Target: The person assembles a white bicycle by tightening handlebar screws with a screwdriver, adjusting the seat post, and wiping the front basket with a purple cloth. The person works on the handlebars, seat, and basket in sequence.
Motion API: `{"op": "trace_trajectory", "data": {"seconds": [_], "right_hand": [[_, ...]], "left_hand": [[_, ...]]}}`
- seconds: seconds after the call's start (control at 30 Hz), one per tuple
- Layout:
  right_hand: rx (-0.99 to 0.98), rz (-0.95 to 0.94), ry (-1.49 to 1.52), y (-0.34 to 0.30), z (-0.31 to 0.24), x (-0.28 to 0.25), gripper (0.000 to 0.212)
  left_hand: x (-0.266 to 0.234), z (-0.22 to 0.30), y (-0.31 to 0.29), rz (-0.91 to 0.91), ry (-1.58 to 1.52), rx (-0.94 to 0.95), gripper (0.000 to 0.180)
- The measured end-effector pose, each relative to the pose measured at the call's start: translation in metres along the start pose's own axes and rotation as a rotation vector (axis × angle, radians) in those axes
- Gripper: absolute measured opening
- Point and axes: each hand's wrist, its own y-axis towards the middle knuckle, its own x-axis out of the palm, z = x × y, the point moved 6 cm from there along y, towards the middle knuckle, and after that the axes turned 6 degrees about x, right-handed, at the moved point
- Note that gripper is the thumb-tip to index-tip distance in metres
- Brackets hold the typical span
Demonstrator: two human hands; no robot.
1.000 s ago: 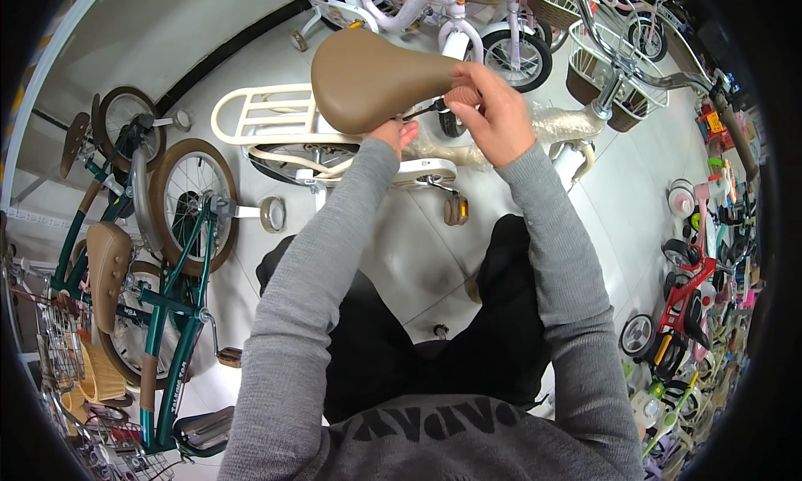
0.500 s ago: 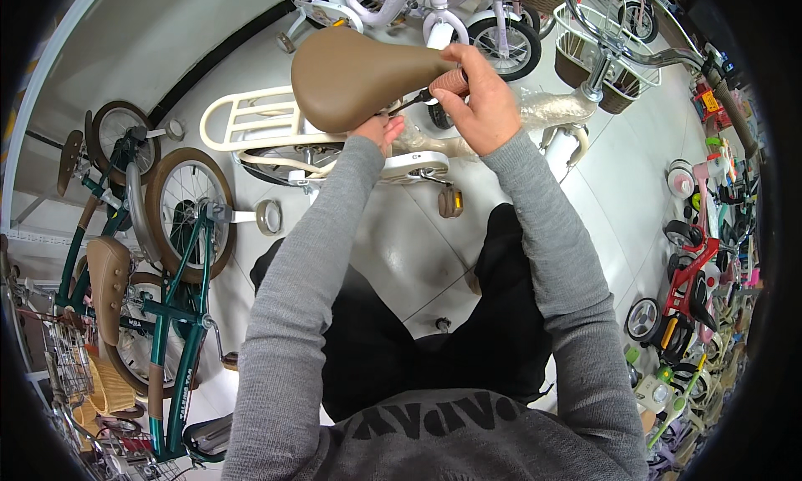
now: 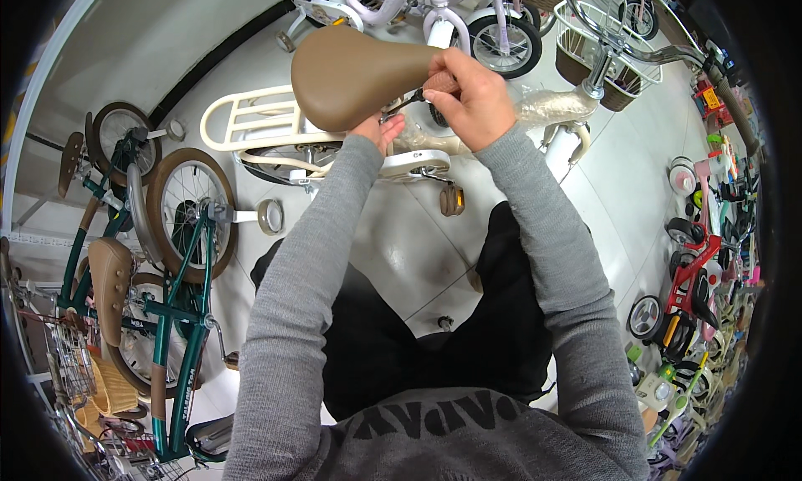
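Hands @ smooth, teardrop brn saddle

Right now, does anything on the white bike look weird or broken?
Only the plastic wrap on the bike looks odd: it's crinkled and bunched, while the rack is bare. Nothing looks spilled or broken.

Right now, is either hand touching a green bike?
No, the left hand and right hand are both at the brown seat, away from the nearest green bike.
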Motion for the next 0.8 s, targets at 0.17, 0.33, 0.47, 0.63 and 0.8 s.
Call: {"op": "trace_trajectory", "data": {"seconds": [0.17, 0.33, 0.47, 0.63, 0.8], "right_hand": [[0.029, -0.042, 0.089, -0.002, 0.001, 0.002, 0.029], [-0.075, -0.069, 0.094, -0.004, -0.005, 0.003, 0.033], [0.009, -0.051, 0.199, -0.005, 0.001, 0.001, 0.034], [-0.042, -0.09, 0.156, -0.006, 0.0, 0.0, 0.033], [-0.039, -0.014, -0.009, -0.004, -0.002, -0.002, 0.032]], "left_hand": [[0.001, 0.001, -0.002, -0.023, 0.025, -0.003, 0.021], [0.0, -0.002, 0.001, -0.03, 0.055, -0.006, 0.019], [-0.002, -0.003, 0.004, -0.023, 0.073, 0.006, 0.02], [-0.003, -0.004, 0.006, -0.019, 0.066, 0.017, 0.022], [-0.002, -0.004, 0.005, -0.008, 0.052, 0.02, 0.022]]}}
